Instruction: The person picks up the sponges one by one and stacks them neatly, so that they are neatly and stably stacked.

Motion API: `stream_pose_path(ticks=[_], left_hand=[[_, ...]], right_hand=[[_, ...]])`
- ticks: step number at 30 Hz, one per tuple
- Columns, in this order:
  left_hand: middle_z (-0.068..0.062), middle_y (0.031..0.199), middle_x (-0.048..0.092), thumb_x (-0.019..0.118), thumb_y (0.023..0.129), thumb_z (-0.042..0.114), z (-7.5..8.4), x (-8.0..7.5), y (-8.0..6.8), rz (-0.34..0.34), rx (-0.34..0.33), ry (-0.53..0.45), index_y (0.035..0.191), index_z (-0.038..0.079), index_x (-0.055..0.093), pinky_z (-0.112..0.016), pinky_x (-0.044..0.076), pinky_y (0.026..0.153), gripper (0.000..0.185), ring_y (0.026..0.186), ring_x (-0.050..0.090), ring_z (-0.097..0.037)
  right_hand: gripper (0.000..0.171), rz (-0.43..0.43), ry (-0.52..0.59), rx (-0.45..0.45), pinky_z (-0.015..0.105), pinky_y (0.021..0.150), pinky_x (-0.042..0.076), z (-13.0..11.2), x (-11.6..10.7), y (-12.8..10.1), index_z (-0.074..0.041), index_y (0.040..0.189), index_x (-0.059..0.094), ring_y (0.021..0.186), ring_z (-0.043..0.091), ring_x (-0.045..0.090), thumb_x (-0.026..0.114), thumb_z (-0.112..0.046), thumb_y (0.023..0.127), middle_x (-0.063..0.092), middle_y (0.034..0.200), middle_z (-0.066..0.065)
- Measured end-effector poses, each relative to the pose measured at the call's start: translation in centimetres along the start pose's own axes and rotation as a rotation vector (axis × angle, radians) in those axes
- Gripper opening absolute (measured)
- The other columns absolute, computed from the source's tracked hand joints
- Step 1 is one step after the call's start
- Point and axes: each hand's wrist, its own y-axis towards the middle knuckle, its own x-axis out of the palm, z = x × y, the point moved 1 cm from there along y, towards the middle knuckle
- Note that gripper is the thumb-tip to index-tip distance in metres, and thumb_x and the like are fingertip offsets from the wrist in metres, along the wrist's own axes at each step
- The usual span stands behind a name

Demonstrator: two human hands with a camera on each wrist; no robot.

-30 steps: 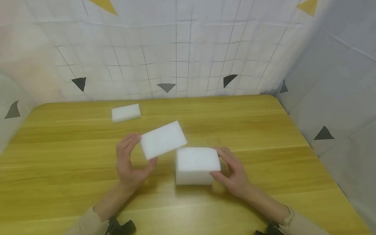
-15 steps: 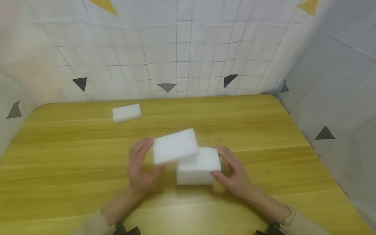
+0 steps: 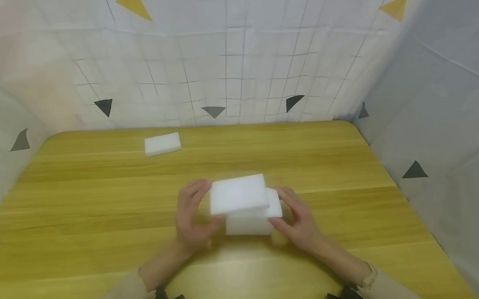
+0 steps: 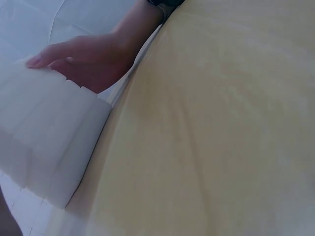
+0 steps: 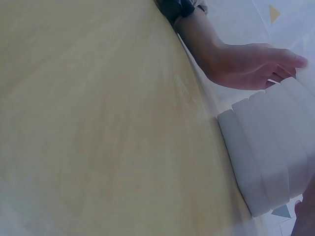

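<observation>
Just below the centre of the head view, a flat white foam block (image 3: pixel 238 193) lies nearly level with its long axis running left to right, partly over a stack of white foam blocks (image 3: pixel 255 221) that stands on the wooden table (image 3: pixel 82 209). The left hand (image 3: pixel 192 214) pinches the block's left end between curled fingers above and thumb below, while the right hand (image 3: pixel 299 219) curls its fingers and thumb round the stack's right end. No writing or label shows on any block, including the single white block (image 3: pixel 162 143) lying apart toward the upper left.
</observation>
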Motion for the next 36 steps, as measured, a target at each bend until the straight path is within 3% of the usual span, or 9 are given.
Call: stream_pose_path(ticks=[24,30,36], left_hand=[[-0.03,0.114,0.057,0.061,0.096,0.034,1.3,1.7,-0.7,-0.019,-0.135,-0.015,0.123,-0.016,0.057,-0.031,0.046,0.104,0.057,0.111,0.055,-0.033],[-0.03,0.115,0.057,0.064,0.095,0.031,1.5,2.1,-0.7,-0.044,-0.111,-0.031,0.123,-0.016,0.057,-0.033,0.046,0.105,0.056,0.11,0.054,-0.034],[-0.029,0.114,0.057,0.065,0.094,0.031,1.6,2.3,-0.7,-0.065,-0.116,-0.029,0.122,-0.016,0.058,-0.032,0.045,0.105,0.056,0.11,0.054,-0.035]], right_hand=[[0.054,-0.001,0.014,0.006,0.022,0.102,0.047,-0.1,0.0,0.0,0.005,0.134,0.056,0.115,0.017,0.056,0.073,-0.007,0.085,0.062,0.124,0.015],[0.053,0.015,0.027,-0.022,0.022,0.102,0.047,0.1,0.1,0.0,0.006,0.134,0.057,0.117,0.017,0.056,0.073,-0.018,0.09,0.062,0.126,0.014],[0.053,0.012,0.028,-0.021,0.023,0.103,0.046,0.2,0.1,-0.1,0.006,0.134,0.056,0.118,0.017,0.055,0.074,-0.017,0.09,0.062,0.127,0.013]])
